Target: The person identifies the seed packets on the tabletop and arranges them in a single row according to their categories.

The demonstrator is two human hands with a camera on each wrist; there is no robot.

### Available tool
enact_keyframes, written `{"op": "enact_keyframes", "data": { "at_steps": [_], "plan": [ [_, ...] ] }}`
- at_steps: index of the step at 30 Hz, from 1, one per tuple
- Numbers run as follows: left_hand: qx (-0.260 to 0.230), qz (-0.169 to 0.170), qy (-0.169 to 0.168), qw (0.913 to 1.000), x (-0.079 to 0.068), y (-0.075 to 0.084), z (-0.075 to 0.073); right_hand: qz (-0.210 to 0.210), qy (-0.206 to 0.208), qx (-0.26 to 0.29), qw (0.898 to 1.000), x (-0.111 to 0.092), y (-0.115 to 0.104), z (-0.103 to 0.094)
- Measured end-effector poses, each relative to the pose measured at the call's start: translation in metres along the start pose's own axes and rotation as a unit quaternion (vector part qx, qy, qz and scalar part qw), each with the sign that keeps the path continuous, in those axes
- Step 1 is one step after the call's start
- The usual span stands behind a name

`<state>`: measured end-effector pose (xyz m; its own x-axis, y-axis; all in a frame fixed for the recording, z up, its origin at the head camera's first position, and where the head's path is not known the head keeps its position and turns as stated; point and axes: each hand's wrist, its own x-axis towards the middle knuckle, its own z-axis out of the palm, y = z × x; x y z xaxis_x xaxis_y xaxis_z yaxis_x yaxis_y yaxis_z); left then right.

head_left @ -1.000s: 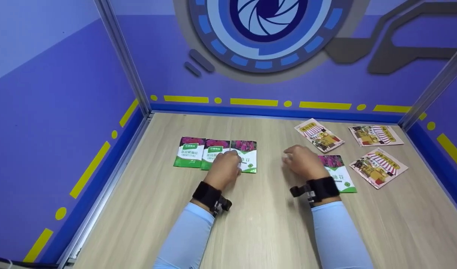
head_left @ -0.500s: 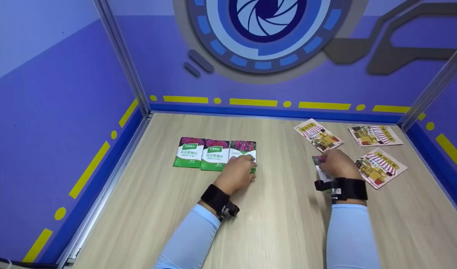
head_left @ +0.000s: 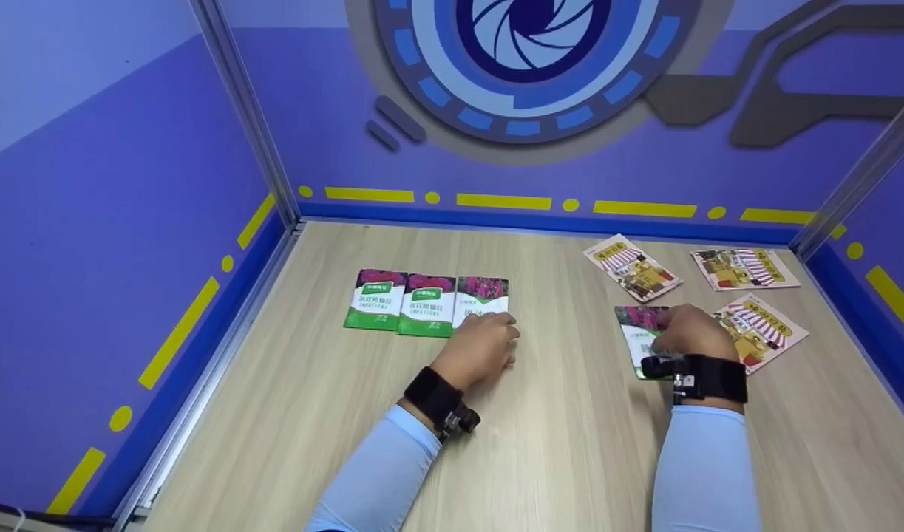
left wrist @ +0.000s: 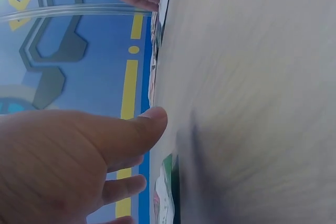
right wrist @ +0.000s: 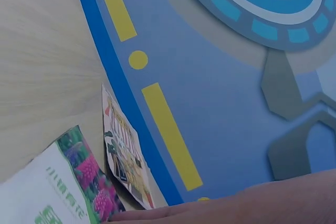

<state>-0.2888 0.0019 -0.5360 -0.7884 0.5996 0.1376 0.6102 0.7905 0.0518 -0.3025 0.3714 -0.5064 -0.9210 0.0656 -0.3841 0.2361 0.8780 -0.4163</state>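
Three green-and-white flower seed packets lie side by side at the left: the outer one point(head_left: 375, 299), the middle one point(head_left: 426, 305) and the third one point(head_left: 483, 290). My left hand point(head_left: 477, 349) is at the lower edge of the third packet, hiding its lower part. In the left wrist view its thumb and fingers are spread apart with nothing between them. A fourth flower seed packet point(head_left: 640, 341) lies on the right. My right hand point(head_left: 695, 332) covers its right part, and in the right wrist view straight fingers point(right wrist: 152, 214) reach its flowered edge.
Several pink cards with striped awnings lie at the back right: an angled card point(head_left: 633, 267), a corner card point(head_left: 746, 267) and a card point(head_left: 766, 332) partly behind my right hand. Blue walls point(head_left: 496, 170) enclose the wooden table point(head_left: 548, 443).
My right hand has moved right, from left of the fourth packet onto its right part, uncovering its left side. My left hand has slid right and toward me, off the middle packet.
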Motion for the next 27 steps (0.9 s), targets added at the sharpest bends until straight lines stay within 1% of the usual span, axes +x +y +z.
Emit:
{"op": "enact_keyframes", "data": {
  "at_steps": [2, 5, 8, 10, 12, 17, 22, 24, 27],
  "plan": [
    [-0.001, 0.002, -0.005, 1.0000, 0.000, 0.002, 0.000, -0.007, -0.001, -0.003, 1.000, 0.001, -0.002, 0.002],
    [0.006, -0.005, -0.009, 0.9999, 0.000, 0.001, 0.001, -0.030, -0.001, -0.003, 1.000, 0.004, -0.009, 0.008],
    [0.023, -0.016, -0.006, 0.9996, 0.000, -0.001, 0.003, -0.067, 0.007, 0.002, 0.998, 0.007, -0.020, 0.015],
    [0.032, -0.024, -0.004, 0.9992, 0.001, -0.003, 0.004, -0.092, 0.020, -0.001, 0.996, 0.010, -0.028, 0.021],
    [0.035, -0.034, -0.005, 0.9988, 0.001, -0.006, 0.005, -0.107, 0.032, -0.004, 0.994, 0.014, -0.036, 0.027],
    [0.027, -0.071, -0.018, 0.9970, 0.002, -0.012, 0.008, -0.124, 0.065, -0.030, 0.990, 0.026, -0.056, 0.042],
    [0.013, -0.101, -0.037, 0.9942, 0.000, -0.015, 0.009, -0.158, 0.111, -0.078, 0.978, 0.037, -0.069, 0.056],
    [0.006, -0.107, -0.043, 0.9933, -0.001, -0.016, 0.009, -0.174, 0.111, -0.082, 0.975, 0.037, -0.073, 0.058],
    [0.002, -0.111, -0.049, 0.9926, -0.002, -0.017, 0.008, -0.189, 0.088, -0.075, 0.975, 0.036, -0.077, 0.060]
  ]
}}
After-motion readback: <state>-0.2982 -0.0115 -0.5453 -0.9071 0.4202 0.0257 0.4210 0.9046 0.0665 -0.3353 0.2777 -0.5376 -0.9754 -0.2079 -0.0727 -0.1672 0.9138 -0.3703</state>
